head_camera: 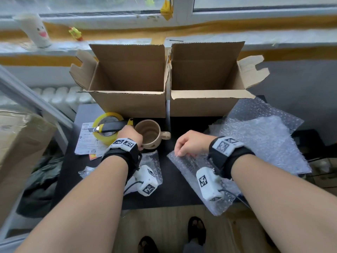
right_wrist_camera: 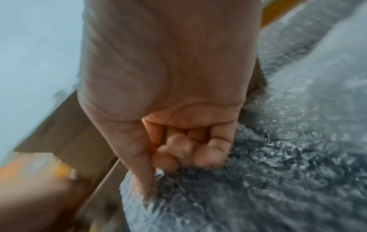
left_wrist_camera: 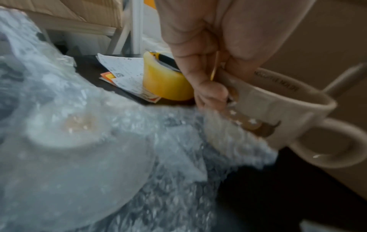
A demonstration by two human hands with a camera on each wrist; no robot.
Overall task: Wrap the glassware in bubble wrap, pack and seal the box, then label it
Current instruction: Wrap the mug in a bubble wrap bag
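Left hand (head_camera: 130, 135) curls over the near rim of a beige ceramic mug with a side handle (head_camera: 151, 133), fingers and thumb pinching the rim, as seen from the head camera. Right hand (head_camera: 191, 143) is closed, thumb and forefinger nipping the far edge of a clear bubble wrap sheet (head_camera: 193, 167) spread on the black tabletop (head_camera: 169, 190). Behind them two open brown cardboard boxes (head_camera: 127, 81) (head_camera: 206, 79) stand side by side. A yellow roll of packing tape (head_camera: 107, 130) lies left of the mug with a black and yellow utility knife (head_camera: 111, 126) laid across it; printed white shipping labels (head_camera: 87, 141) sit beside the roll, their text too small to read.

From the left wrist, the hand (left_wrist_camera: 210, 51) grips the mug (left_wrist_camera: 278, 119) at the rim; dark lettering inside the rim is blurred and unreadable. Bubble wrap (left_wrist_camera: 158, 172) lies below it.

From the right wrist, the hand (right_wrist_camera: 178, 125) is balled up, its thumb tip pressed on the bubble wrap (right_wrist_camera: 278, 172).
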